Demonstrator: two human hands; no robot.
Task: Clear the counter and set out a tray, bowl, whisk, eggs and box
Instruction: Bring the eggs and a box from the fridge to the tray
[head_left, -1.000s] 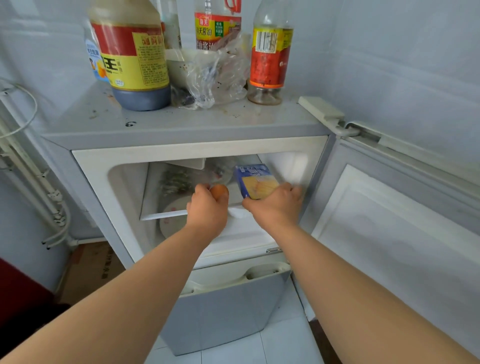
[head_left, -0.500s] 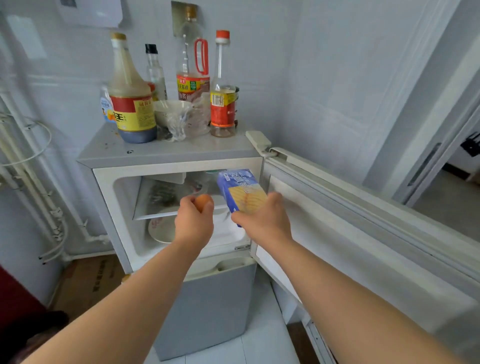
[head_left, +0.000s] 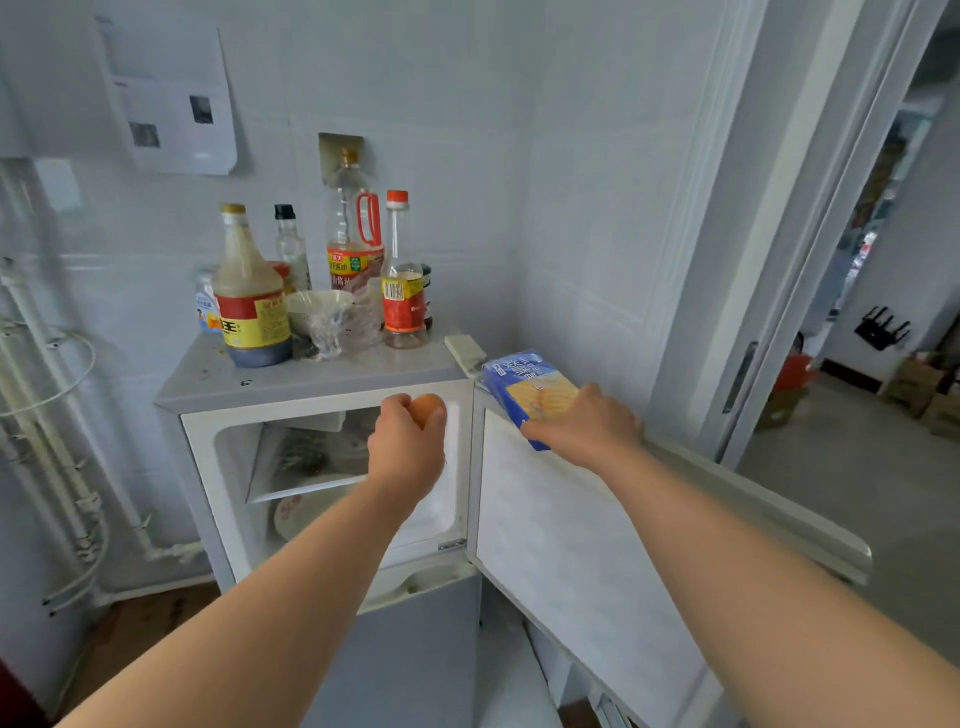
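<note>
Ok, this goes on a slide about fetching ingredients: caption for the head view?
Left hand holds an egg, right hand grips a blue box, before the open fridge.

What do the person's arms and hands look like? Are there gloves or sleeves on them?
No gloves and no sleeves. The left forearm and the right forearm are bare for as far as the picture shows them. The left hand and the right hand are bare too. No watch, bracelet or ring shows on the sides facing the camera.

fridge door (head_left: 571, 545) open R, bottles (head_left: 249, 301) crowd top
</note>
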